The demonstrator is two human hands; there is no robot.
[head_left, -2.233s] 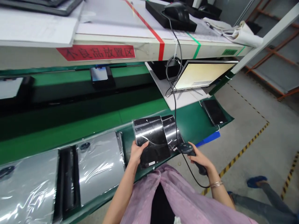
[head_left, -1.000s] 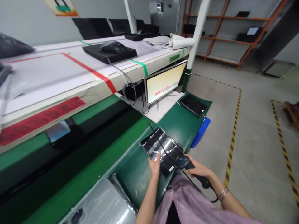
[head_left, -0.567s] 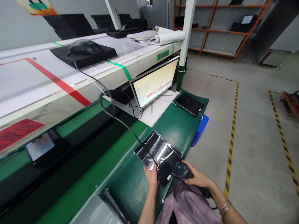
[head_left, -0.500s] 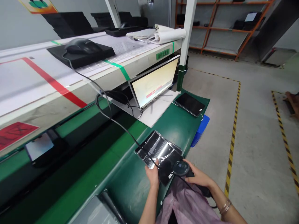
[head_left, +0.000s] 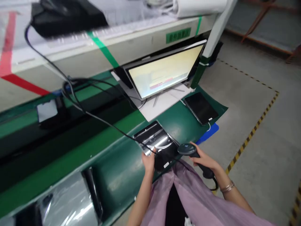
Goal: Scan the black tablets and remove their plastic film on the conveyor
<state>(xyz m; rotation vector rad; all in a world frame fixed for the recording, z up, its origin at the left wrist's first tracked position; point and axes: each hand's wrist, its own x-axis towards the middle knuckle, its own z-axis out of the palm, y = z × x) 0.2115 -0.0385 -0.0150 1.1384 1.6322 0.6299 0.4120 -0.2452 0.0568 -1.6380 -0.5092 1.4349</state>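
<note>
The tablet, a flat dark slab wrapped in glossy film, lies at the near edge of the green tabletop, just in front of the person's lap, with what looks like a second wrapped one under or just behind it; I cannot tell which. It looks rigid and thin, probably light enough for one hand, but the film shines and will likely be slippery, and a screen face is fragile, so it would be best taken by its long edges or near corner, with the thumb on the rim and not pressed into the middle. The left hand rests on the tablet's near left corner, fingers curled down onto the film and spread slightly, pinning it and not lifting it. A small white label shows on the near edge beside that hand. The right hand is wrapped closed around the handle of a scanner, whose round head hangs just beside the tablet's near right corner, apart from the film as far as I can tell. The scanner's cable runs across the tablet and away over the tabletop toward the left. Farther back a lit monitor leans on a white board under the shelf, and another bare dark tablet lies near the tabletop's right end. At the near left edge sits a larger silver wrapped device.
</note>
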